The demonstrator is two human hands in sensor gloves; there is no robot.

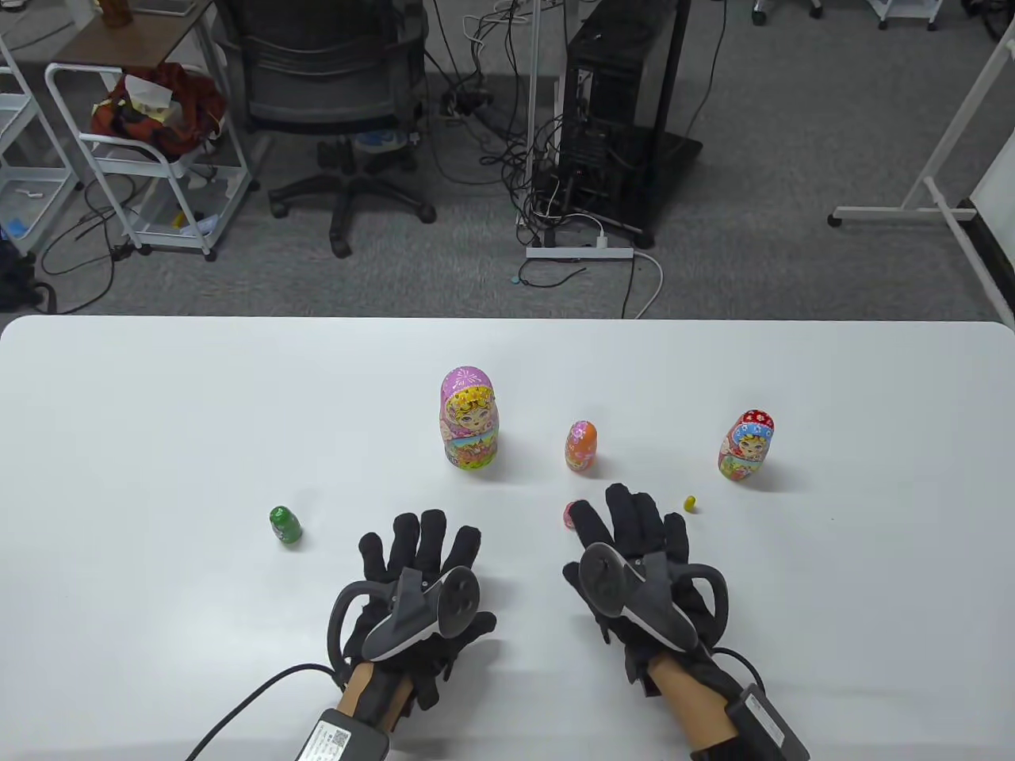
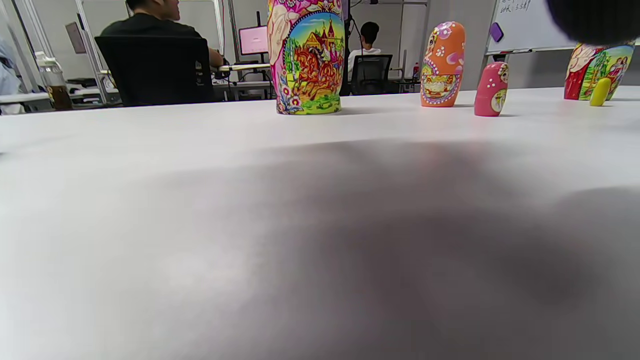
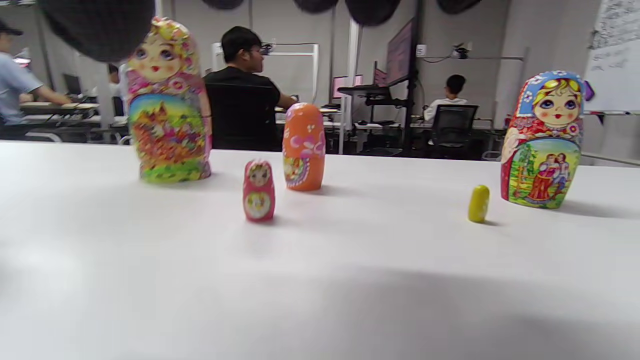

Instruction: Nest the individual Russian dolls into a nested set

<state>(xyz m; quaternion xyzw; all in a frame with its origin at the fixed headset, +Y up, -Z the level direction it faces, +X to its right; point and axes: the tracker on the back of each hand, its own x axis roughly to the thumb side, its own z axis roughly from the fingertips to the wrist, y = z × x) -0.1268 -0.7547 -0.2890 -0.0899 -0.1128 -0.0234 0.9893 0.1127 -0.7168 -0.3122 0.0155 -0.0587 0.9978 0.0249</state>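
Several dolls stand apart on the white table (image 1: 158, 412). The largest pink doll (image 1: 469, 418) (image 2: 306, 55) (image 3: 167, 102) is at centre. The orange doll (image 1: 581, 446) (image 2: 442, 64) (image 3: 303, 147) is to its right, and the red-and-blue doll (image 1: 746, 445) (image 3: 544, 140) is further right. A small pink doll (image 1: 568, 515) (image 2: 491, 89) (image 3: 258, 190) stands just left of my right hand's fingers. A tiny yellow doll (image 1: 691, 502) (image 2: 599, 91) (image 3: 478, 203) is right of them. A green doll (image 1: 285, 525) stands far left. My left hand (image 1: 420, 555) and right hand (image 1: 634, 523) lie flat on the table, fingers spread, holding nothing.
The table's far edge (image 1: 507, 319) runs across the middle of the table view. Beyond it are an office chair (image 1: 333, 87), a computer tower (image 1: 610, 103) and floor cables. Cables trail from both wrists off the near edge.
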